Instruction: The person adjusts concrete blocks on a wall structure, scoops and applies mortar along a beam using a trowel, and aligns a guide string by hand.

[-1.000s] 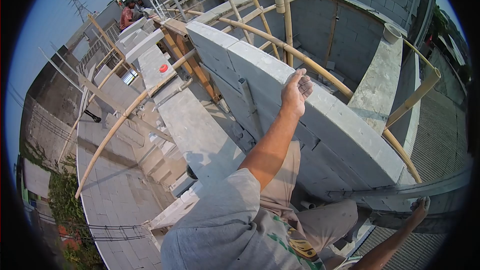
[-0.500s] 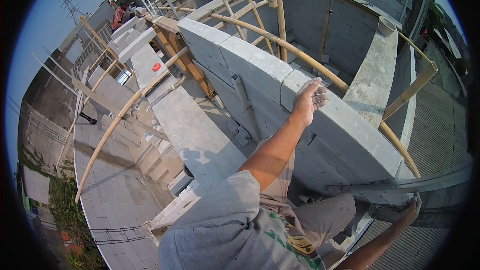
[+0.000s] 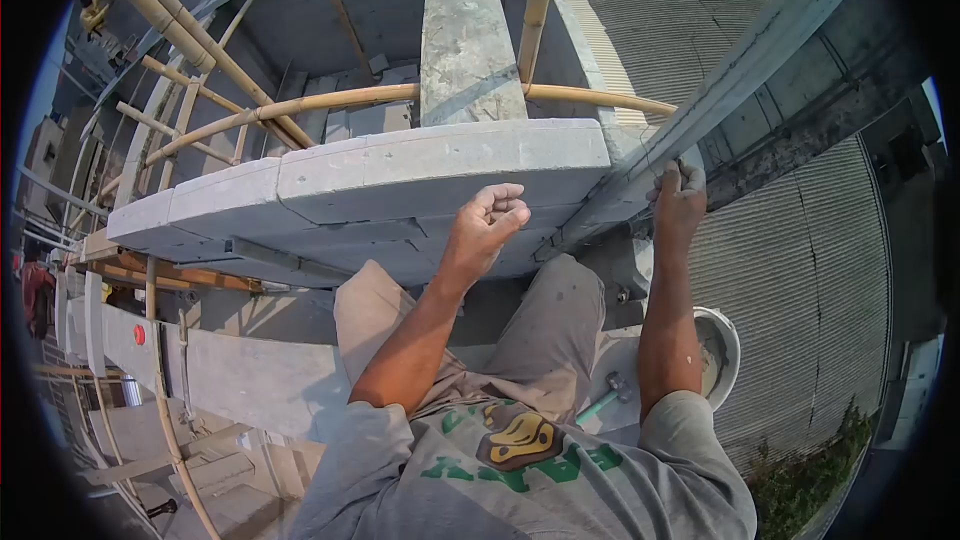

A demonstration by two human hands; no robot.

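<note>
My left hand (image 3: 485, 230) is in front of the near face of a pale grey block wall (image 3: 420, 160), fingers curled in toward the thumb. Whatever it may hold is too small to make out. To the right, my right hand (image 3: 680, 200) is closed beside a long grey beam (image 3: 740, 70) that slants up past the wall's right end. Its fingertips are pressed together at the beam's edge, and what lies in them is hidden. Both hands look dusty.
A bucket (image 3: 735, 360) of grey mix stands beside my right forearm, near a hammer (image 3: 608, 400) with a green handle. Bamboo poles (image 3: 330, 100) cross behind the wall. A corrugated roof (image 3: 800, 270) lies below right. Other people (image 3: 35, 285) are at far left.
My view has swung to the right. My left hand has come off the wall's top and its fingers have curled. My right hand stays by the grey beam, now closed beside its edge.
</note>
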